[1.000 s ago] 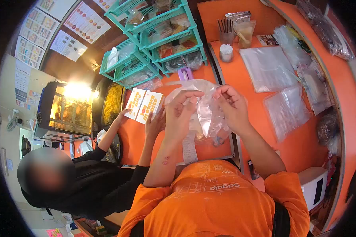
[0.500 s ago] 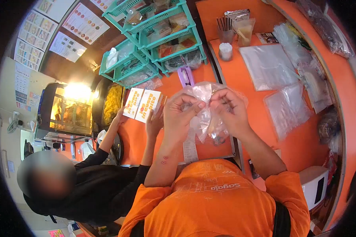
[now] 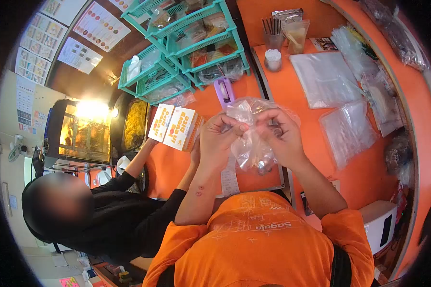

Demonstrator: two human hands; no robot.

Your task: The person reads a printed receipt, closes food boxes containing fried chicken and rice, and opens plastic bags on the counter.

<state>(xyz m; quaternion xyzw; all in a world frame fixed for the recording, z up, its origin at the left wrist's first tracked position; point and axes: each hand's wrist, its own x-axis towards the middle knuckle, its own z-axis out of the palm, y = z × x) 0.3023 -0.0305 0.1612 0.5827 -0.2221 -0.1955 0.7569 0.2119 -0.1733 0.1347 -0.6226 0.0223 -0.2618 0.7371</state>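
A clear plastic bag (image 3: 248, 154) hangs between my two hands above the orange counter, its lower part bunched and something small, too blurred to name, showing near its bottom. My left hand (image 3: 218, 139) pinches the bag's upper part between thumb and fingers. Opposite it, my right hand (image 3: 283, 137) grips the bag in the same way, fingers curled. Just beyond the bag stands a purple tape dispenser (image 3: 223, 92). A strip of printed paper (image 3: 230, 181) lies beneath, close to my left wrist.
To my left, a person in black sleeves (image 3: 129, 225) holds white boxes with orange lettering (image 3: 177, 125). Teal stacked baskets (image 3: 177, 60) stand at the back. Flat clear bags (image 3: 323, 79), a cup of sticks (image 3: 273, 61) and a tray of yellow food (image 3: 135, 125) are around.
My hands keep their pinch on the bag, with only slight finger movement; the bag's lower part has shifted a little. The co-worker's boxes have tilted and moved slightly.
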